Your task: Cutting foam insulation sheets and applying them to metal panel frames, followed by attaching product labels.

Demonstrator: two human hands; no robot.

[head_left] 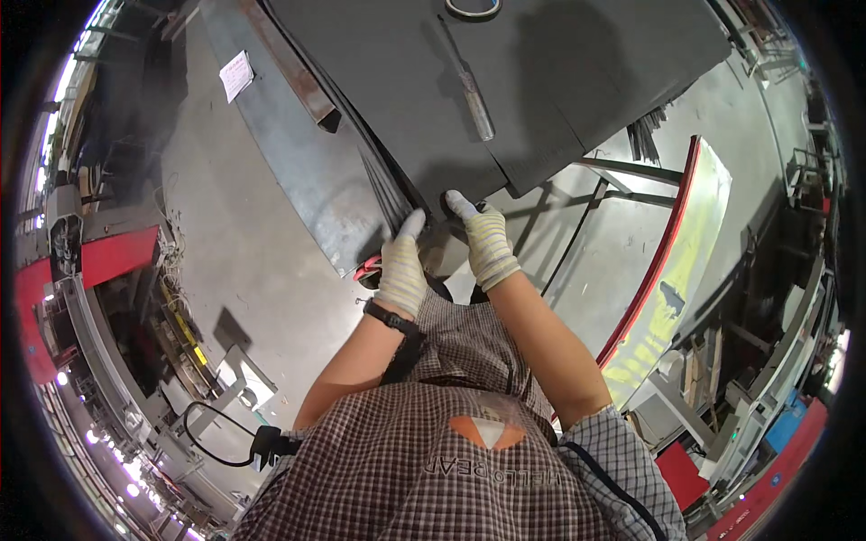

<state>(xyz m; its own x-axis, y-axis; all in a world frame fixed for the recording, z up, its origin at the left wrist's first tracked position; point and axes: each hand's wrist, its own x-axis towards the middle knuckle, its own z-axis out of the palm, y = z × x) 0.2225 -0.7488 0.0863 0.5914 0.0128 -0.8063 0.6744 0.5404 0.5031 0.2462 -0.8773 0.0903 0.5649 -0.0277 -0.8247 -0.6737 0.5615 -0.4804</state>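
My left hand (402,270), in a striped pale knit glove, is closed at the near ends of several thin dark strips (383,185), its thumb pointing away from me. Just to the right, my right hand (488,239), gloved alike, pinches the near edge of a dark flat sheet (532,99), thumb on top and fingers mostly hidden. Both hands are close together at the stack's near corner. A long thin tool with a pale metallic handle (475,106) lies on the sheets. Beside my left hand a red item (368,269) is partly hidden.
Left of the strips lie a brown metal bar (298,77) and a grey metal plate (298,171), with a paper note (236,76) on it. A ring-shaped object (473,9) sits at the far edge. A red-edged, yellow-marked curved beam (672,270) stands at right.
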